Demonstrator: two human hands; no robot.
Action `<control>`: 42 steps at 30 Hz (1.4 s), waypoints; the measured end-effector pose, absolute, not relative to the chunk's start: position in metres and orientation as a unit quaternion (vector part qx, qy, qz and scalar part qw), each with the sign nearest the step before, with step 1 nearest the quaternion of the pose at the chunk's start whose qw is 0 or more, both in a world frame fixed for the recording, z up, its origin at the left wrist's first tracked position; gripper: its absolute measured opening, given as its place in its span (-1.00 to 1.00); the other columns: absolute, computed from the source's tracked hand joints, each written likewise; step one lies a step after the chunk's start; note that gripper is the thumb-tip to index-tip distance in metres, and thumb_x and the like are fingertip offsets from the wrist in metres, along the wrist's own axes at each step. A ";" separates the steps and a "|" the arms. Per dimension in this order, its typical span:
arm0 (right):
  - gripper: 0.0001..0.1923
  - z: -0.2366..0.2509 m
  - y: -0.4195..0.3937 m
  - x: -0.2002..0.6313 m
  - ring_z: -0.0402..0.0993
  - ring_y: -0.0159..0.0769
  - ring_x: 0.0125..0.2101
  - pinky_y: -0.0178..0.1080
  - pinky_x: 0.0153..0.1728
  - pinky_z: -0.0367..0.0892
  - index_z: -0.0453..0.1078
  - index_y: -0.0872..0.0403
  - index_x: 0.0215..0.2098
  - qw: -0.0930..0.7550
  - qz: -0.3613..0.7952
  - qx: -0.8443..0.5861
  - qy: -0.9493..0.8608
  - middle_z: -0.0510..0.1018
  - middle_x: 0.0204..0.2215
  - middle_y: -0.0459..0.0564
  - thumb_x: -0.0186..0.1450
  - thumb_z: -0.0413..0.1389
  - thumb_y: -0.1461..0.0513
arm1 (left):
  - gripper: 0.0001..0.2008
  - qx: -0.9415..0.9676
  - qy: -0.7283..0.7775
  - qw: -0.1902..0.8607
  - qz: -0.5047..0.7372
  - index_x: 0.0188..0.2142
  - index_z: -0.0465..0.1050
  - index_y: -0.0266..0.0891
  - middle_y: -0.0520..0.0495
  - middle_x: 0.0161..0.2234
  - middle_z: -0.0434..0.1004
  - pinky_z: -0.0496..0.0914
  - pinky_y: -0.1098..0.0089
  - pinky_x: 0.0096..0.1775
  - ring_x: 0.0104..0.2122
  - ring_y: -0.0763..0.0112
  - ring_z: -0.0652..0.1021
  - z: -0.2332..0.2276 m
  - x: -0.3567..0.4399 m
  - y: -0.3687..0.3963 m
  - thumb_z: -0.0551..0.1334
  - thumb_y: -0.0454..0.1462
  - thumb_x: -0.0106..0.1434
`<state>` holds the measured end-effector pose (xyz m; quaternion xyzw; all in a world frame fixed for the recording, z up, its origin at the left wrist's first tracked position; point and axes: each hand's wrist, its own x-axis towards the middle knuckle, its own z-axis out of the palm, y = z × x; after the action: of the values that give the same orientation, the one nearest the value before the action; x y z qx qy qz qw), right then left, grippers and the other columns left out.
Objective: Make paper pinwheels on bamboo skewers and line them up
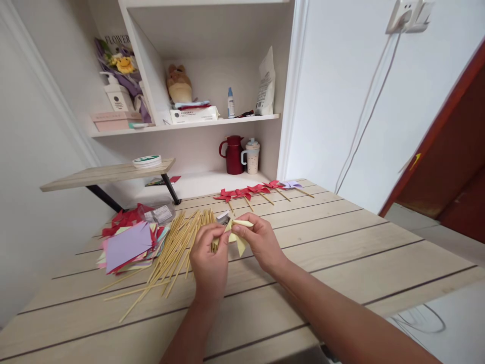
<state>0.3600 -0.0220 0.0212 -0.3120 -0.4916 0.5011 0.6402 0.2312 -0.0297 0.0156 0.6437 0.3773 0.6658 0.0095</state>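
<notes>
Both hands, left hand (208, 263) and right hand (259, 242), grip clamped on yellow paper pinwheel (238, 233), just right of bamboo sticks (178, 247) on bench (341, 253).

Finished pinwheels (261, 191), upper centre: five, four red and one lilac | hands, centre: two | yellow paper piece (238, 233), centre: one | red jug (232, 154), upper centre: one | cup (252, 156) beside it: one | sticks (174, 247), left: too many to count

Red jug (232, 154) – lidded mug (252, 156), plush toy (179, 84), finished pinwheels (261, 190)
</notes>
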 end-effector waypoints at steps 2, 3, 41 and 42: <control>-0.73 0.020 -0.022 0.360 0.43 -0.38 -0.55 -0.34 -0.52 0.26 0.44 0.07 -0.43 0.637 0.504 -0.308 -0.495 0.56 -0.56 -0.14 0.10 0.37 0.09 | -0.90 0.641 0.381 0.007 0.666 -0.42 0.48 -0.18 -0.02 -0.32 0.57 0.45 0.39 -0.17 -0.26 0.40 0.57 0.015 0.231 -0.029 0.33 -0.35 0.22; -0.72 0.020 -0.022 0.360 0.44 -0.38 -0.55 -0.34 -0.52 0.26 0.44 0.07 -0.42 0.637 0.504 -0.306 -0.497 0.57 -0.56 -0.13 0.10 0.37 0.08 | -0.90 0.639 0.382 0.006 0.667 -0.42 0.48 -0.18 -0.02 -0.32 0.57 0.45 0.39 -0.17 -0.26 0.40 0.57 0.014 0.232 -0.029 0.33 -0.35 0.22; -0.62 0.019 -0.025 0.358 0.32 -0.44 -0.60 -0.37 -0.57 0.18 0.33 0.07 -0.45 0.619 0.556 -0.275 -0.483 0.52 -0.59 -0.15 0.17 0.32 -0.02 | -0.87 0.582 0.410 0.192 0.675 -0.45 0.47 -0.19 -0.05 -0.28 0.47 0.56 0.40 -0.38 -0.25 0.32 0.54 0.011 0.238 -0.029 0.33 -0.23 0.18; -0.62 0.019 -0.025 0.358 0.32 -0.43 -0.60 -0.37 -0.57 0.18 0.33 0.06 -0.45 0.617 0.554 -0.274 -0.486 0.52 -0.59 -0.15 0.18 0.31 -0.03 | -0.88 0.583 0.412 0.185 0.675 -0.45 0.47 -0.19 -0.05 -0.28 0.48 0.56 0.40 -0.37 -0.25 0.32 0.54 0.011 0.238 -0.029 0.33 -0.23 0.18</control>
<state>0.3579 -0.0249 0.0188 -0.2744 -0.4865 0.5541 0.6172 0.2375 -0.0289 0.0113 0.5829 0.4119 0.6754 0.1854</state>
